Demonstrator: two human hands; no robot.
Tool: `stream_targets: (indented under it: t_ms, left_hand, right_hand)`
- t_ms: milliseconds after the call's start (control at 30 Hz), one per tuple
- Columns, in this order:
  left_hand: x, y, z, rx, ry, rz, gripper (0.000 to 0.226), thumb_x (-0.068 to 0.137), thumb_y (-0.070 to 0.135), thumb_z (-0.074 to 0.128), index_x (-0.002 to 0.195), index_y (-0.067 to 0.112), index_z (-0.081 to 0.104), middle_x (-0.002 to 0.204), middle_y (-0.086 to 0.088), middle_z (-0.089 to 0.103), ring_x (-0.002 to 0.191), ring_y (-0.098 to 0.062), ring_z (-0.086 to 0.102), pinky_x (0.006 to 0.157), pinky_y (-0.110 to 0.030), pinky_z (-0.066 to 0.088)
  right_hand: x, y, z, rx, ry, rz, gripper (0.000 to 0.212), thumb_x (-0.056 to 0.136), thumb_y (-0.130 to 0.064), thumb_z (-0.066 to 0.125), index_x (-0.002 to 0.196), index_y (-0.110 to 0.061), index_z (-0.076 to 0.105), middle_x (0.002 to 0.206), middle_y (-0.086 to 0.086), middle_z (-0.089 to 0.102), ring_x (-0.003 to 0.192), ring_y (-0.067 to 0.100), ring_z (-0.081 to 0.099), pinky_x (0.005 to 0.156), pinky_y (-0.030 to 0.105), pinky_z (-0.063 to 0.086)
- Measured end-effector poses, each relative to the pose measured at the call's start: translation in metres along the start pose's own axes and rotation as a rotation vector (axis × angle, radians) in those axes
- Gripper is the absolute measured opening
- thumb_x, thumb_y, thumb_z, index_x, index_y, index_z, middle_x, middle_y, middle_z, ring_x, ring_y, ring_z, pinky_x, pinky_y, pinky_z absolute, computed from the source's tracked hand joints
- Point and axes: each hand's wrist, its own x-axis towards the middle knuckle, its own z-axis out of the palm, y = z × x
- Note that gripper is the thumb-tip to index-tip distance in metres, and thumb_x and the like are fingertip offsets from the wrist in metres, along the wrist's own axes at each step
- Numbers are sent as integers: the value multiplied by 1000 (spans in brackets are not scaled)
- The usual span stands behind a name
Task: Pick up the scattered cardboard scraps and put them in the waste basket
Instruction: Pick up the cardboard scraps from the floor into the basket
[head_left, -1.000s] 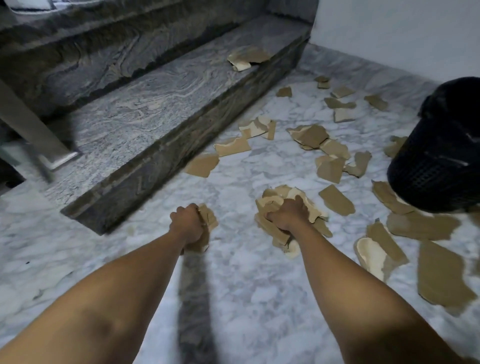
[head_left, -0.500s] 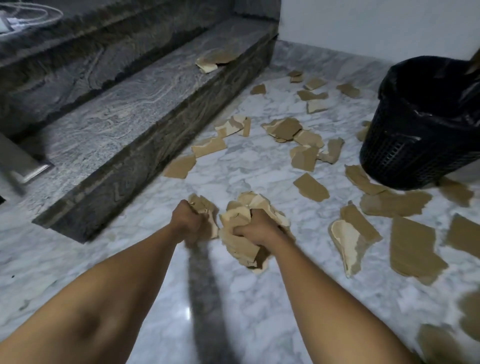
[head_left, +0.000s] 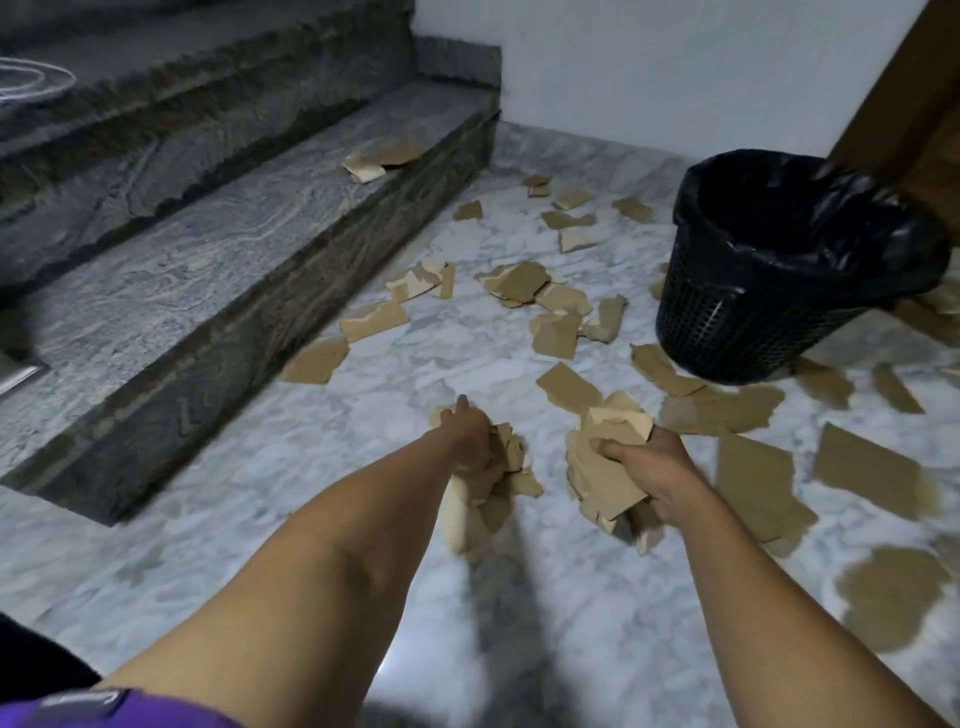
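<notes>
Home stairwell: granite steps (head_left: 218, 260), marble floor (head_left: 363, 405)

one head-worn view looks forward and down, close over the marble floor (head_left: 291, 545) beside the steps (head_left: 208, 270).

Bare forearms, purple garment (head_left: 104, 712) with a dark labelled band.

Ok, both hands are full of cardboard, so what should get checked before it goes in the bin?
1. Left hand gripping its cardboard bundle: ok, closed around it.
2. Right hand gripping its bundle: ok, though pieces stick out loosely.
3. Bin upright and open: ok, black liner in place.
4. Room inside the bin: cannot tell, the inside is dark.
5. Hands over the bin: not ok, both are short of it, above the floor.
6. Floor clear of scraps: not ok, many remain, plus some on the step.
</notes>
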Motion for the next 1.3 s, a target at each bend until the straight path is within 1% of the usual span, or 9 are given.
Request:
stream_targets:
  t_ms: [100, 233, 467, 600, 767, 933, 1067, 1200, 1300]
  left_hand:
    - [-3, 2, 0, -22, 52, -23, 35, 84, 31, 59, 111, 7, 59, 130, -20, 50, 129, -39, 38, 108, -46, 36]
    - [-9, 1, 5, -64, 172, -55, 56, 81, 37, 69, 126, 9, 52, 128, -13, 36, 120, -37, 35, 93, -43, 45]
    - [-30, -19, -15, -345, 184, 141, 13, 75, 20, 72, 85, 14, 66, 85, -1, 65, 84, -21, 61, 67, -27, 45]
    - [-48, -50, -33, -611, 104, 91, 25, 74, 22, 84, 93, 8, 74, 91, -2, 72, 85, -18, 67, 76, -32, 56]
    - [-70, -112, -23, -783, 109, -33, 39, 72, 21, 88, 104, 10, 68, 104, -11, 72, 94, -25, 69, 81, -40, 59]
    - [-99, -147, 4, -996, 22, -126, 112, 70, 17, 90, 157, 17, 19, 134, -15, 60, 104, -21, 64, 77, -32, 55]
    - [-105, -162, 25, -946, -19, -190, 78, 68, 18, 91, 134, 3, 52, 110, -9, 67, 90, -22, 68, 75, -36, 57]
    - [-113, -161, 34, -944, -62, -209, 67, 65, 18, 93, 120, 4, 58, 101, -9, 69, 82, -22, 66, 69, -34, 51]
    - [-117, -147, 30, -951, -106, -168, 62, 64, 18, 93, 115, 7, 58, 95, -10, 67, 79, -24, 62, 67, -34, 43]
  right_hand:
    - [-3, 9, -1, -35, -20, -9, 33, 76, -18, 85, 105, -15, 68, 95, 2, 71, 84, 20, 67, 75, 36, 58]
    - [4, 17, 4, -40, -41, -5, 36, 73, -18, 87, 104, -14, 70, 95, 2, 74, 90, 24, 69, 84, 41, 58]
    - [18, -1, 11, 99, -43, 41, 60, 64, -21, 93, 115, -14, 62, 104, 7, 73, 92, 29, 71, 79, 48, 60]
    - [20, -16, 27, 102, -101, 78, 54, 64, -25, 92, 109, -11, 66, 99, 10, 75, 90, 32, 72, 82, 57, 58]
    - [12, -30, 81, -342, -288, -57, 45, 72, -31, 86, 106, -9, 67, 101, 5, 70, 92, 25, 67, 74, 33, 57]
    - [15, -22, 127, -809, -329, -198, 57, 78, -42, 78, 121, -10, 57, 117, 9, 62, 105, 29, 60, 88, 40, 52]
    - [10, -11, 143, -900, -258, -174, 57, 72, -50, 76, 118, -19, 61, 116, 6, 65, 108, 29, 59, 90, 41, 52]
    - [-7, -13, 156, -1065, -179, -213, 48, 78, -51, 72, 116, -24, 59, 116, 1, 61, 119, 30, 46, 90, 44, 35]
    - [-12, -10, 155, -804, -229, -175, 47, 75, -33, 80, 114, -18, 60, 109, 2, 65, 108, 28, 59, 94, 41, 45]
